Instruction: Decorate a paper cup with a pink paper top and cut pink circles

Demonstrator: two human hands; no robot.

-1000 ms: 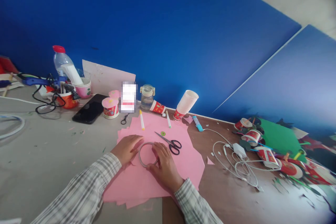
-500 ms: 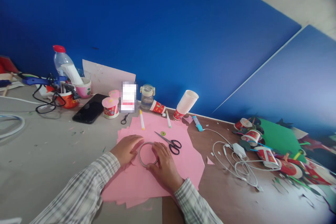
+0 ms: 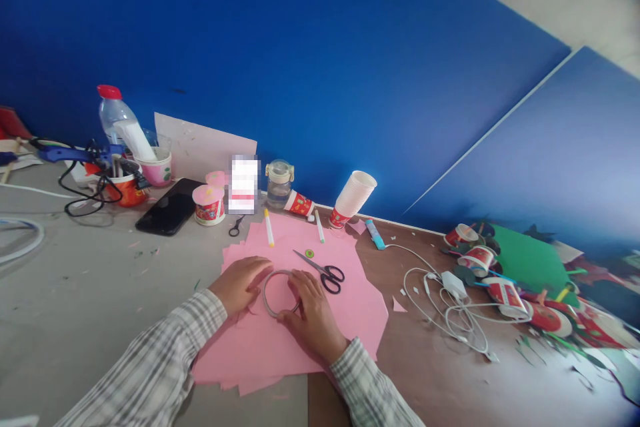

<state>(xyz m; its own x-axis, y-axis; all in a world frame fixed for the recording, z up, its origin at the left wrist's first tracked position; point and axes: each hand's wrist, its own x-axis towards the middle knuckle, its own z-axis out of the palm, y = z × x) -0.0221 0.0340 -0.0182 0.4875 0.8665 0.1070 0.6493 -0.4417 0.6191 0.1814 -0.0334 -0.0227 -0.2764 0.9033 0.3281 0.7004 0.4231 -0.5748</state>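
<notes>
A thin grey ring (image 3: 266, 297) lies flat on a stack of pink paper sheets (image 3: 350, 340). My right hand (image 3: 313, 313) is over the ring's right side, its thumb at the near edge and its fingers at the far edge. On the other side, my left hand (image 3: 243, 285) rests on the paper close to the ring's left edge, fingers stretched out. Whether its fingertips touch the ring, I cannot tell. Just beyond my right hand are black-handled scissors (image 3: 330, 278), partly spread, beside a small round green sticker (image 3: 309, 253).
Yellow (image 3: 269, 228) and green (image 3: 319, 227) markers lie on the paper's far part. Behind stand stacked paper cups (image 3: 354, 197), a lidded jar (image 3: 279, 185) and a pink-topped cup (image 3: 209, 207). A phone (image 3: 170, 207) lies left; white cables (image 3: 465, 320) and decorated cups (image 3: 507, 297) are right.
The whole view has shifted very slightly. Both hands and the ring keep their places on the pink paper.
</notes>
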